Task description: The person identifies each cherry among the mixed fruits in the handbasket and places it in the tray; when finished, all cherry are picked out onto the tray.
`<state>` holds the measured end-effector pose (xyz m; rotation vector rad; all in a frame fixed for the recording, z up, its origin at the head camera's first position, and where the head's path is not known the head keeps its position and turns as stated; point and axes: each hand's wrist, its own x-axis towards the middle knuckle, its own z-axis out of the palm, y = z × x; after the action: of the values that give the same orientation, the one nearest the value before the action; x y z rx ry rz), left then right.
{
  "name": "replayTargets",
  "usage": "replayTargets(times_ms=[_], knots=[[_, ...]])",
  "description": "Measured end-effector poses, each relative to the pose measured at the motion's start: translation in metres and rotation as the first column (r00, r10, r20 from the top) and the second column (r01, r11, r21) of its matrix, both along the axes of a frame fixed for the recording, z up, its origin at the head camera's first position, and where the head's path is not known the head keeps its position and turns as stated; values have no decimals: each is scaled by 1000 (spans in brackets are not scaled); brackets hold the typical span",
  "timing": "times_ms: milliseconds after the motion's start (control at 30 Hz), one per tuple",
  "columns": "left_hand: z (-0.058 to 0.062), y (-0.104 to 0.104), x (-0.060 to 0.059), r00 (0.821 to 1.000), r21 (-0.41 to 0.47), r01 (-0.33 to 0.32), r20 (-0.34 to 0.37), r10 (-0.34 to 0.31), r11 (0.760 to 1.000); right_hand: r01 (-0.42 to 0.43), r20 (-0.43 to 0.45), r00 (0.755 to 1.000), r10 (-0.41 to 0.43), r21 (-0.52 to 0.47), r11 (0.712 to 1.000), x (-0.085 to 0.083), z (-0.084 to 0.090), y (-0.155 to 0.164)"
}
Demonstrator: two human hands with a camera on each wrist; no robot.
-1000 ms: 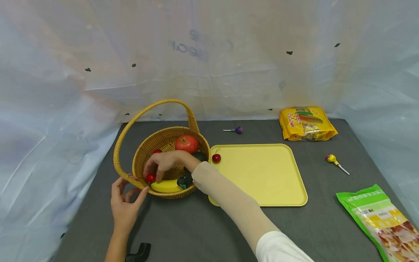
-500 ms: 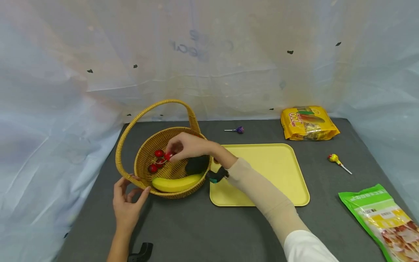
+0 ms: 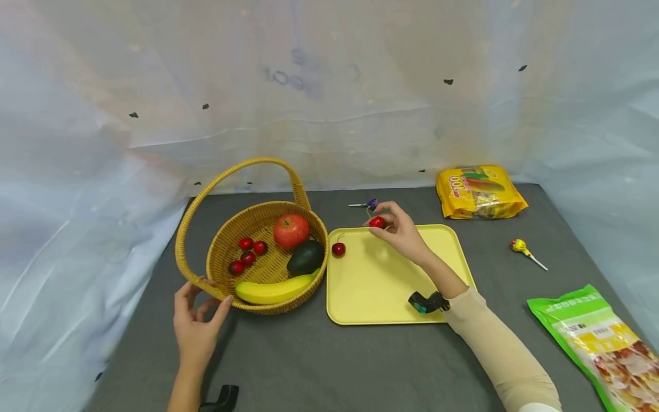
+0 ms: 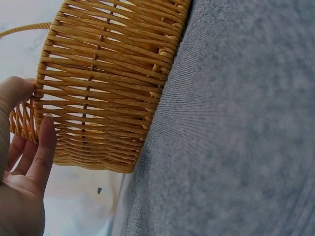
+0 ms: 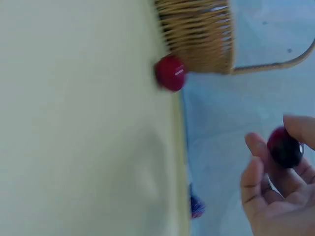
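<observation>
My left hand [image 3: 198,326] pinches the rim of a yellow wicker basket [image 3: 220,252] near the foot of its tall handle; in the left wrist view, thumb and fingers lie on either side of the woven rim [image 4: 38,101]. Inside the basket are several cherries [image 3: 247,259], a red apple [image 3: 291,231], a dark green avocado [image 3: 306,257] and a banana [image 3: 273,290]. A red cherry [image 3: 377,222] with a stem is pinched by my right hand [image 3: 407,237], raised over the back part of a yellow tray [image 3: 381,286]. Another cherry [image 3: 338,249] lies at the tray's left edge.
Behind the tray lies a purple lollipop [image 3: 372,203], partly beside my right fingers. A yellow snack bag [image 3: 481,193] stands back right, with a yellow lollipop [image 3: 521,248] nearer. A green food pouch [image 3: 592,343] lies front right. Plastic sheeting [image 3: 329,131] hangs behind the table.
My right hand has come out of the basket with a cherry and moved right, over the tray. The left hand stays on the basket rim.
</observation>
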<state>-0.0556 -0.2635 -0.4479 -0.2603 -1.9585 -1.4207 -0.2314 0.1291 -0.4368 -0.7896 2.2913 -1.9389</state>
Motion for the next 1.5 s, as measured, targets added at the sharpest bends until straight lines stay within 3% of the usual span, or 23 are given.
replayTargets(times_ms=[167,433,533,633,700,933,1167,1500], knots=[[0,-2,-1,1000,-14,-6,-12,5,1000,70,53,996,-69,-11,997,5,-15,7],[-2,-2,-1,1000,2,6,-8,-6,1000,12,179,984,-1,-65,998,9,-21,-5],[-2,-2,-1,1000,9,10,-8,-10,1000,44,123,991,-49,49,998,11,-21,-11],[-2,-2,-1,1000,7,10,-11,-10,1000,109,16,993,-114,191,975,11,-23,-16],[-1,-2,0,1000,-4,0,-10,-1,1000,122,-14,992,-122,237,964,10,-24,-18],[1,-1,1,1000,-22,-25,6,25,999,59,46,996,-76,299,952,2,-35,-25],[0,0,1,1000,-24,-25,5,25,999,53,76,993,-85,355,933,0,-36,-27],[0,0,0,1000,-13,-9,2,9,1000,67,75,992,-102,365,928,2,-36,-28]])
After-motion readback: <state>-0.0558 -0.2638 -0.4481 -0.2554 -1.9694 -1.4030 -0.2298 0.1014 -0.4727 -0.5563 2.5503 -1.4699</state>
